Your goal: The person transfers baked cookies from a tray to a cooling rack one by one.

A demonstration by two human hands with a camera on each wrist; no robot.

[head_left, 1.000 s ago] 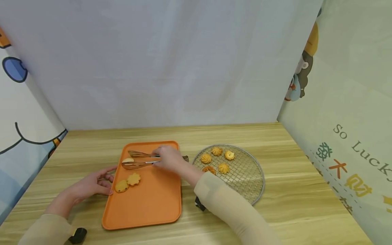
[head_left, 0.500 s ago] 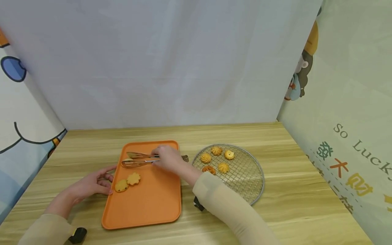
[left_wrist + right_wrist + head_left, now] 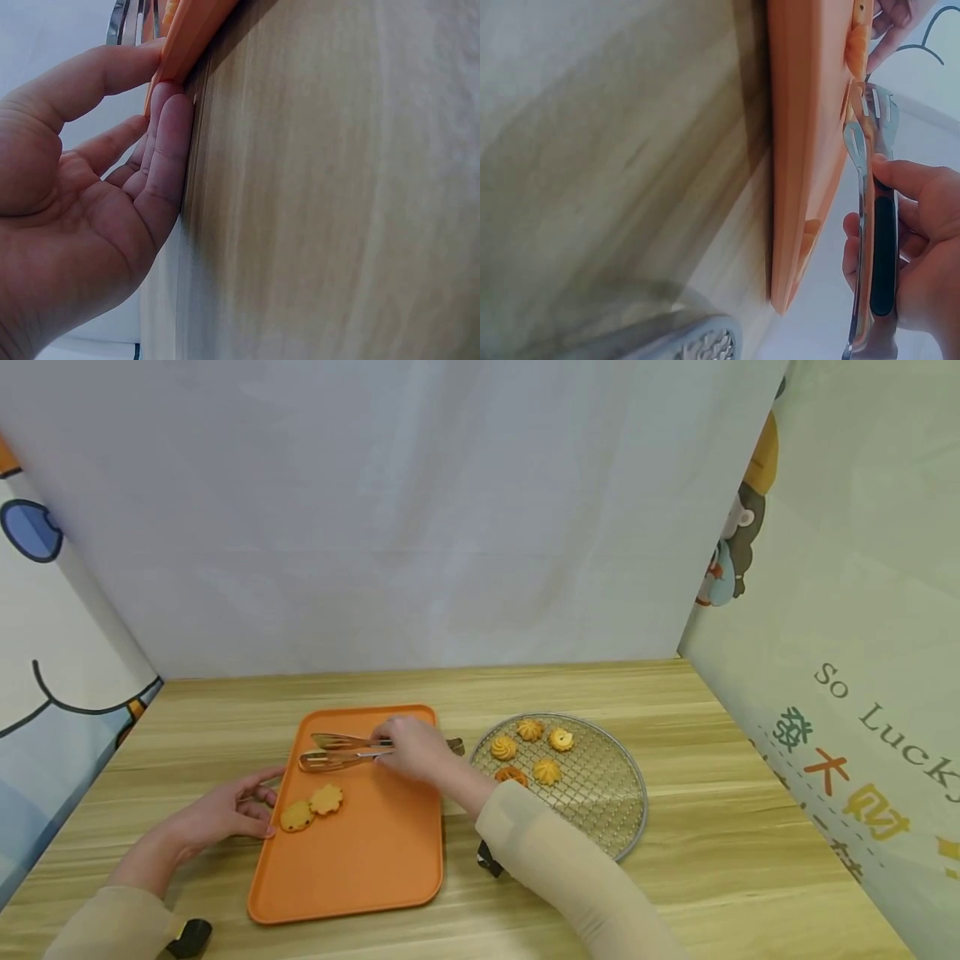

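My right hand grips a pair of metal tongs with dark handle grips, its slotted ends over the back left of an orange tray. A cookie at the tongs' ends is mostly hidden by the lower slotted end. At the tray's left edge my left hand pinches the rim, thumb on top and fingers against the side, as the left wrist view shows. Near that hand, a round spotted cookie lies beside a flower-shaped cookie on the tray.
To the tray's right stands a round wire rack bearing several cookies, among them a swirl cookie and a reddish-brown one partly behind the right forearm. A pale curtain closes off the back of the wooden table.
The tongs' two ends have drawn slightly closer together over the pale cookie, which showed between them a second ago. Both hands and the tray have stayed nearly still.
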